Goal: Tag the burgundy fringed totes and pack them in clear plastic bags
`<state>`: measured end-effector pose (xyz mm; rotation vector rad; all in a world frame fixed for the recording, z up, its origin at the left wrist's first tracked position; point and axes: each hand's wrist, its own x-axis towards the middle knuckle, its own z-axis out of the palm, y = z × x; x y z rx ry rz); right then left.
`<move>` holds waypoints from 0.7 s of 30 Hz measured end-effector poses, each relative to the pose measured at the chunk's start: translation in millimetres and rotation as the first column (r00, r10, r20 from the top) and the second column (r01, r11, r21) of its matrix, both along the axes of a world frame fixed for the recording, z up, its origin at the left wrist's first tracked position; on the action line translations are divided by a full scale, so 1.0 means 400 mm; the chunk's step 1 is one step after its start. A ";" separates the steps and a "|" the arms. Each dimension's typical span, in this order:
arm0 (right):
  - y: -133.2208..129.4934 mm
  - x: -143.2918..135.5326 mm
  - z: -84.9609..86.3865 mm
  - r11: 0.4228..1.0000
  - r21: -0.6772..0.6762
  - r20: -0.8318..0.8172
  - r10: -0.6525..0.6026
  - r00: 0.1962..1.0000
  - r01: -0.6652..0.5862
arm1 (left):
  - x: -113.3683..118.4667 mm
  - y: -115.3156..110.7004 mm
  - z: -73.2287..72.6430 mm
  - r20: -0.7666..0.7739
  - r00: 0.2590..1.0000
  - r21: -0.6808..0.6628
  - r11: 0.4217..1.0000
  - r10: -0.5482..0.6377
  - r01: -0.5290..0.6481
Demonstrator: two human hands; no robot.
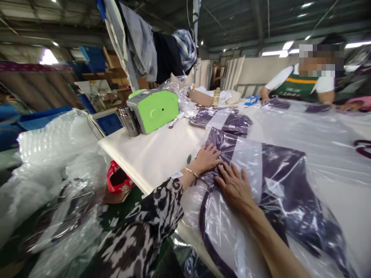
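A dark purple garment in a clear plastic bag [278, 173] lies on the cream table [156, 154] in front of me. My left hand [207, 157] rests flat on the bag's left end, fingers spread, wrist with a thin bracelet. My right hand [234, 185] presses palm-down on the bag just beside it, fingers apart. Neither hand grips anything. A second bagged purple garment [222, 120] lies farther back on the table.
A green machine [153, 109] and a metal flask [129, 120] stand at the table's back left. Heaps of clear plastic bags [55, 181] fill the left. A red basket [117, 179] sits below the table edge. Across the table, another person [301, 83] handles purple items.
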<state>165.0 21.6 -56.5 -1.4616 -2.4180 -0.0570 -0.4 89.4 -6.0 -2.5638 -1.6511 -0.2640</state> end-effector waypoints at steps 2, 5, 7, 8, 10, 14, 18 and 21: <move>0.000 -0.002 -0.003 1.000 0.001 0.004 -0.008 1.000 0.008 | -0.057 0.032 -0.042 0.019 0.990 -0.101 0.986 0.138 -0.136; 0.001 0.001 -0.007 1.000 0.001 -0.010 -0.006 1.000 0.006 | -0.131 0.036 -0.057 0.026 0.966 -0.166 0.954 0.259 -0.251; -0.001 0.004 -0.003 1.000 -0.021 -0.018 0.004 1.000 -0.005 | -0.165 0.028 -0.038 -0.005 0.957 -0.146 0.946 0.291 -0.289; -0.003 0.005 0.002 0.999 -0.033 -0.023 0.012 1.000 -0.012 | -0.175 0.027 -0.023 -0.019 0.953 -0.121 0.945 0.303 -0.303; -0.006 0.005 0.012 0.998 -0.058 -0.035 0.023 0.999 -0.025 | -0.174 0.037 0.015 -0.029 0.948 -0.045 0.947 0.317 -0.318; -0.005 0.000 0.026 0.995 -0.094 -0.060 0.016 0.998 -0.022 | -0.071 0.099 0.069 0.041 0.972 0.143 0.961 0.233 -0.236; -0.002 -0.002 0.024 0.994 -0.108 -0.063 0.008 0.998 -0.015 | 0.073 0.161 0.019 0.089 0.996 0.210 0.977 0.017 -0.036; -0.001 0.000 0.018 0.994 -0.112 -0.059 -0.001 0.998 -0.005 | 0.113 0.192 -0.065 0.062 0.996 0.069 0.995 0.062 -0.066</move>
